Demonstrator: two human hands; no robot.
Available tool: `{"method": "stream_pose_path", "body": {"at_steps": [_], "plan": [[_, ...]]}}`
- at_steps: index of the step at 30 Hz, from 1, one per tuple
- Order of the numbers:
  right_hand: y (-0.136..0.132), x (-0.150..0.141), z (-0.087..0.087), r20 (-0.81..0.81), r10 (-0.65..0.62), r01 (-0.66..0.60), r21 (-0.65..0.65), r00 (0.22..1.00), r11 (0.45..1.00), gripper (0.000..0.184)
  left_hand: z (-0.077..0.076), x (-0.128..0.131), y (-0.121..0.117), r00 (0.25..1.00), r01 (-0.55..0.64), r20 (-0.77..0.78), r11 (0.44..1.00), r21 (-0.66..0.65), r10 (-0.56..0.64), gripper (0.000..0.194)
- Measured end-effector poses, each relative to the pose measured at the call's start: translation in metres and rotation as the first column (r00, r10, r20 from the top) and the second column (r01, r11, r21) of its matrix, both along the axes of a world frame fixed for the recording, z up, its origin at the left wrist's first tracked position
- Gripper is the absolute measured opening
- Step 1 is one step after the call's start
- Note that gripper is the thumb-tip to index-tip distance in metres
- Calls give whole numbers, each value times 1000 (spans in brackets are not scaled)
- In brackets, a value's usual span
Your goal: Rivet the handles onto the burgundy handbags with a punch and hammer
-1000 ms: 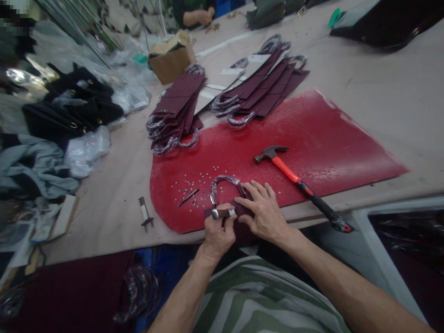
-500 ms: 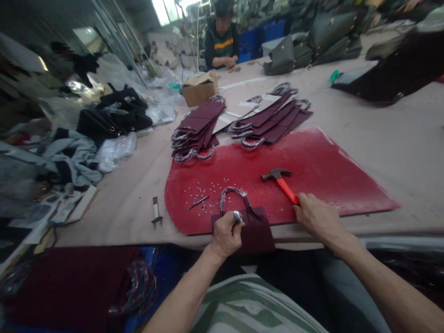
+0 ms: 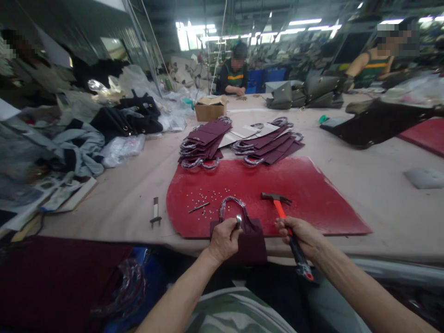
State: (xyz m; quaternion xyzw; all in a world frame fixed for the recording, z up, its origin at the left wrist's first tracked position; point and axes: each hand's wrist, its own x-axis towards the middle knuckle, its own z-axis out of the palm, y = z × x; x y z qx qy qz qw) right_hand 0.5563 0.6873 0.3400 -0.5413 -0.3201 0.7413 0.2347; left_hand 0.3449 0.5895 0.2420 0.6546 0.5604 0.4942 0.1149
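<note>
My left hand (image 3: pixel 224 238) is closed around a metal rod-like tool (image 3: pixel 238 219), whose shiny end sticks up above the fist. It rests over a burgundy bag panel (image 3: pixel 248 243) that overhangs the front edge of the red board (image 3: pixel 312 203). The panel's plastic-wrapped handle (image 3: pixel 233 200) arches away onto the board. To the right, my right hand (image 3: pixel 301 233) grips a claw hammer (image 3: pixel 280 210) by its orange and black handle, with the head over the board and the handle's end toward me. Small metal pieces (image 3: pixel 208 199) lie scattered beside a thin metal rod (image 3: pixel 199 207).
Stacked burgundy panels (image 3: pixel 208 138) with wrapped handles lie behind the board, near a cardboard box (image 3: pixel 210 111). A pronged tool (image 3: pixel 156 212) lies left of the board. More burgundy panels (image 3: pixel 62 277) are at lower left. Co-workers are at the table's far side.
The view has tilted upward. My right hand has shifted its grip along the hammer, and the black handle end now shows below it. My left hand stays on the panel with the metal tool.
</note>
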Motion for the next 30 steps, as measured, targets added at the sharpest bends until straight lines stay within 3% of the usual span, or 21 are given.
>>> {"method": "stream_pose_path", "body": {"at_steps": [3, 5, 6, 8, 10, 11, 12, 13, 14, 18, 20, 21, 23, 27, 29, 30], "plan": [[-17, -1, 23, 43, -25, 19, 118, 999, 993, 17, 1, 0, 1, 1000, -4, -5, 1000, 9, 5, 8], [-31, 1, 40, 138, -7, -47, 385, 990, 922, 27, 1, 0, 2, 1000, -11, -12, 1000, 21, 11, 8], [-37, 3, 49, 225, -10, -120, 557, 974, 822, 32, 1, 0, 2, 1000, -13, -14, 1000, 25, 14, 8], [-47, 7, 62, 431, -68, -349, 805, 900, 479, 37, 1, 0, 3, 1000, -17, -17, 999, 28, 17, 7], [-52, 11, 73, 603, -146, -588, 798, 784, 134, 36, 0, 0, 2, 1000, -14, -20, 1000, 27, 14, 8], [-54, 12, 77, 671, -169, -681, 732, 721, 3, 35, -1, 0, 2, 1000, -10, -19, 1000, 25, 11, 9], [-56, 12, 82, 719, -186, -741, 666, 669, -91, 34, -2, 0, 2, 1000, -7, -19, 1000, 25, 7, 9], [-57, 12, 87, 741, -205, -768, 622, 640, -149, 33, -2, 0, 2, 1000, -5, -18, 1000, 28, 5, 9], [-59, 11, 91, 736, -231, -771, 612, 636, -174, 31, -3, 0, 2, 1000, -4, -20, 1000, 29, 4, 9], [-69, 9, 97, 585, -365, -675, 710, 724, -200, 28, -4, 0, 2, 999, -4, -36, 999, 37, 5, 7], [-71, 12, 90, 662, -319, -731, 650, 679, -207, 31, -4, -1, 2, 999, -5, -39, 999, 43, 6, 8], [-70, 15, 86, 724, -271, -772, 608, 635, -184, 33, -4, -1, 3, 999, -5, -37, 999, 46, 7, 8], [-63, 20, 76, 804, -172, -820, 571, 569, -43, 36, -4, -1, 3, 1000, -2, -28, 999, 44, 3, 8], [-31, 28, 46, 788, 23, -749, 576, 615, 327, 42, -3, -1, 3, 1000, 10, -10, 1000, 28, -10, 7], [-9, 29, 26, 799, 99, -748, 502, 594, 435, 43, -2, -2, 3, 1000, 21, -4, 1000, 23, -21, 8], [1, 28, 15, 832, 107, -763, 439, 545, 474, 42, -2, -2, 3, 1000, 25, -3, 999, 27, -25, 8]]}}
